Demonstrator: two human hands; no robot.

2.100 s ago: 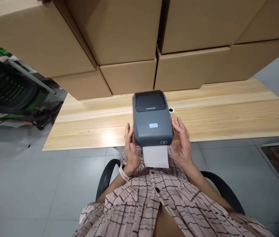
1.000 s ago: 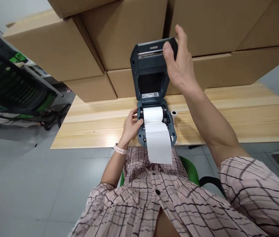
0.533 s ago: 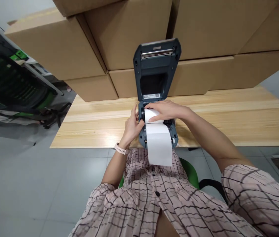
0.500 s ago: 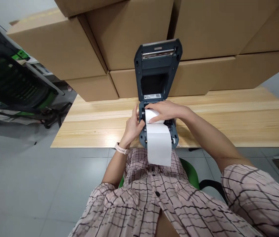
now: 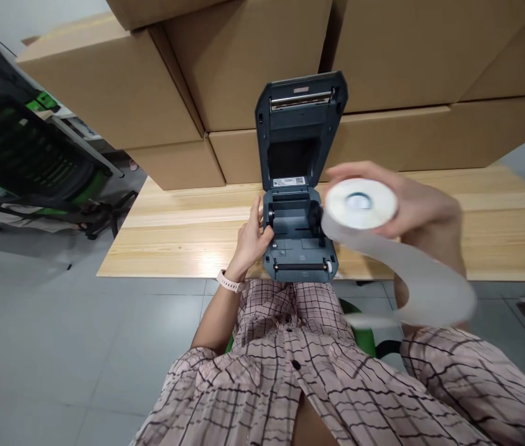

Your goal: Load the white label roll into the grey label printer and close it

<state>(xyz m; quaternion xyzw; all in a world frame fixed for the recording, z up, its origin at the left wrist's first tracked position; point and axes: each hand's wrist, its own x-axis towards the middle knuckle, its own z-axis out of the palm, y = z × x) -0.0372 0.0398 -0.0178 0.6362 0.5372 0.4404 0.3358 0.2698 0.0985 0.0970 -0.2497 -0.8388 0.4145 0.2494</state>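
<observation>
A dark grey label printer stands at the table's front edge, its lid raised and its roll bay bare. My left hand grips the printer's left side, thumb on the rim and fingers along the outer wall. To the right of the printer, my right hand is closed around a white paper roll, whose round end and core face the camera. A loose strip of paper curls down from the roll in front of my right forearm, blurred by motion.
Large cardboard boxes are stacked on the wooden table behind the printer. An office chair stands at the far left. My lap is just below the table's front edge.
My right hand has lifted the paper roll out of the printer and moved it right, turning its end toward the camera. The paper strip has swung right. My left hand stays on the printer.
</observation>
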